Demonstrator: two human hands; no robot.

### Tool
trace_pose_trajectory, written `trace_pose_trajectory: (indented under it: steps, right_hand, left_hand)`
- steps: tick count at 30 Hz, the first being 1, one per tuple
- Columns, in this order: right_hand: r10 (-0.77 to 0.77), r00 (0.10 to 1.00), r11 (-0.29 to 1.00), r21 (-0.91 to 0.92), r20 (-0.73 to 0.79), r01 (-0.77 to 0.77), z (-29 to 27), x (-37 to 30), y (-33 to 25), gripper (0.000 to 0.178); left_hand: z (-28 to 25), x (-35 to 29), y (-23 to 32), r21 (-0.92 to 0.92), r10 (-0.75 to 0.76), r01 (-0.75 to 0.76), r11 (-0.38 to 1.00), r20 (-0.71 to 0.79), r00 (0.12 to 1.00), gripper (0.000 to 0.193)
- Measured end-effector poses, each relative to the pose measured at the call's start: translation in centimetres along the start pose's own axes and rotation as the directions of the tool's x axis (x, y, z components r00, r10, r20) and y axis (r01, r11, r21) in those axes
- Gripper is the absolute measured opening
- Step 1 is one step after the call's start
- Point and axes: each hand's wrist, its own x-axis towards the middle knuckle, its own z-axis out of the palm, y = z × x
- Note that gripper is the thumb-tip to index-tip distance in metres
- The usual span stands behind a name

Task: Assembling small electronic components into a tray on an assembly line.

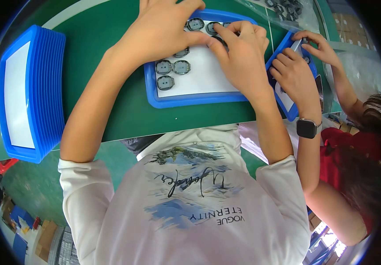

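In a blue tray (172, 102) lined with white paper lie several small rounded grey casings with dark rims and tiny holes, such as this grey casing (165, 82). My left hand (161, 35) is over the tray's far left part, thumb stretched out to the right; the top edge of the picture cuts off some of its fingers. Over the tray's far right part, my right hand (243, 57) is bent, with thumb and forefinger around a dark-rimmed casing (219, 39) that they partly cover. Its forefinger also reaches another casing (212, 28).
A tall stack of blue trays (33, 92) stands at the table's left. At right, a co-worker's hands (294, 73) are over another blue tray (291, 112), close to my right arm. A clear bag of dark parts (290, 11) lies at the far right of the green table (124, 119).
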Motion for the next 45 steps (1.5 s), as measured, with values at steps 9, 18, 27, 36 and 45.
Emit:
trace_pose_trajectory:
  steps: [9, 18, 27, 36, 45]
  right_hand:
    - [0.021, 0.999, 0.996, 0.093, -0.046, -0.017, -0.7, -0.1, -1.0, 0.033]
    - [0.025, 0.999, 0.985, 0.169, -0.032, -0.02, -0.7, -0.9, 0.1, 0.018]
    - [-0.093, 0.994, 0.971, 0.217, -0.055, 0.103, -0.2, -0.2, 1.3, 0.015]
    - [-0.09, 0.992, 0.966, 0.234, -0.084, 0.107, 0.2, 0.1, 1.1, 0.015]
    - [-0.022, 0.998, 0.961, 0.273, -0.059, 0.037, -1.5, -0.4, 1.6, 0.023]
  left_hand:
    - [-1.1, 3.9, -0.3, 0.333, -0.357, 0.255, 0.908, 0.293, 0.887, 0.047]
    - [-1.5, 5.8, -3.6, 0.33, -0.279, 0.126, 0.935, 0.469, 0.838, 0.066]
    - [-2.3, 8.1, -0.9, 0.376, -0.372, 0.175, 0.91, 0.555, 0.744, 0.069]
    - [-1.1, 4.5, -4.1, 0.236, -0.173, 0.073, 0.969, 0.437, 0.883, 0.072]
    - [-2.9, 8.4, 0.0, 0.369, -0.384, 0.175, 0.913, 0.627, 0.678, 0.082]
